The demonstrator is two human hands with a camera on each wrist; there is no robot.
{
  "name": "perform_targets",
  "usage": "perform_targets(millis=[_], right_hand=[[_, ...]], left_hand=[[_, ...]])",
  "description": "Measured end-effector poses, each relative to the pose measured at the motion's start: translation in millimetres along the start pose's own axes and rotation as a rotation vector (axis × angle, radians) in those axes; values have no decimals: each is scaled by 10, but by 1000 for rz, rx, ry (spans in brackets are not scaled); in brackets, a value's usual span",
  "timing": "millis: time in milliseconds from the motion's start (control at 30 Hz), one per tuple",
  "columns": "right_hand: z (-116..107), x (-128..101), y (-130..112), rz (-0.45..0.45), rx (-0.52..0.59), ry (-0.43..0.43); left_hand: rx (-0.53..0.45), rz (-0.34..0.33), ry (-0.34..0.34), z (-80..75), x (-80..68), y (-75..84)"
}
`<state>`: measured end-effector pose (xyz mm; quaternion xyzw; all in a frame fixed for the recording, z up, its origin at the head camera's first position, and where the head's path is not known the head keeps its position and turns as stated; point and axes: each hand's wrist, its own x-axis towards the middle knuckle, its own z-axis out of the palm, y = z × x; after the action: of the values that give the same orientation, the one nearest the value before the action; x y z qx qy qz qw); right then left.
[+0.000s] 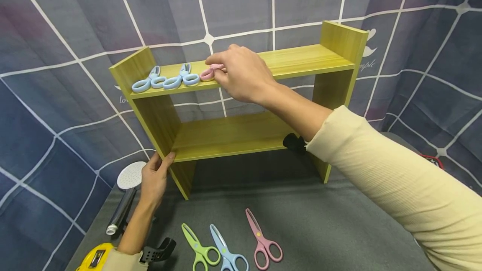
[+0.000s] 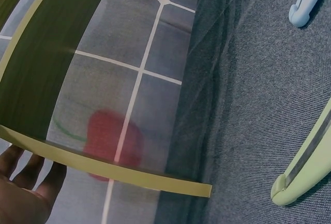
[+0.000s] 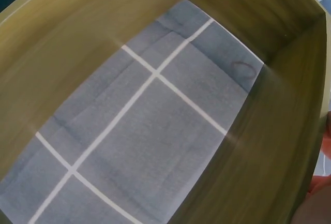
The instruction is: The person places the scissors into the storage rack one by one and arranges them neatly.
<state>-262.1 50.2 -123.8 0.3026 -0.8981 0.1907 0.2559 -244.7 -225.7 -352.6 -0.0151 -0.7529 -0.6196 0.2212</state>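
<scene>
Staged recording booth: grid-print cloth backdrop (image 1: pixel 67 108) (hung all round), grey-covered table (image 1: pixel 301 221).

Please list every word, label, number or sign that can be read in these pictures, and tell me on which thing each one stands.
"mple": pale script on the backdrop cloth, right of the wooden shelf; the start is hidden by the shelf.
"lo": pale letters on the same cloth, left of the shelf; the rest is hidden.
Yellow tape measure: label too small to read.
Scissors: no text visible.

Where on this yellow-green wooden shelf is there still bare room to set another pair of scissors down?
The top board of the yellow-green wooden shelf is bare from the right hand to the right upright. The lower board is bare too. The top left is crowded: two light blue scissors and the pink scissors the right hand pinches.
</scene>
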Motion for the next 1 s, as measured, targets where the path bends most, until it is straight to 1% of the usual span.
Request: perform_targets(millis=[67,200,367,500,600,700,800,900,967,1000], right_hand=[[5,-1,-6,16,-23,-5],[10,-7,-8,42,-24,-9],[19,-37,-3,27,-30,-3],[31,-77,-5,17,-30,27],[44,-146,-13,11,-2,77],[88,-289,-29,-13,39,142],[206,-500,-50,-96,86,229],[378,-757,-91,-187,151,307],[503,-955,-131,-216,218,317],[565,-1065,-152,-216,250,304]], left_hand=[[-12,3,0,-1,1,-8],[-11,10,3,0,2,-18],[-21,14,3,0,3,-23],[-24,14,-1,-7,3,-27],[-19,13,2,-12,0,-28],[-19,16,-1,-11,3,-28],[-24,21,-4,-5,12,-27],[-29,19,1,-3,16,-16],[-31,13,6,-5,14,-3],[-31,12,7,-6,13,4]])
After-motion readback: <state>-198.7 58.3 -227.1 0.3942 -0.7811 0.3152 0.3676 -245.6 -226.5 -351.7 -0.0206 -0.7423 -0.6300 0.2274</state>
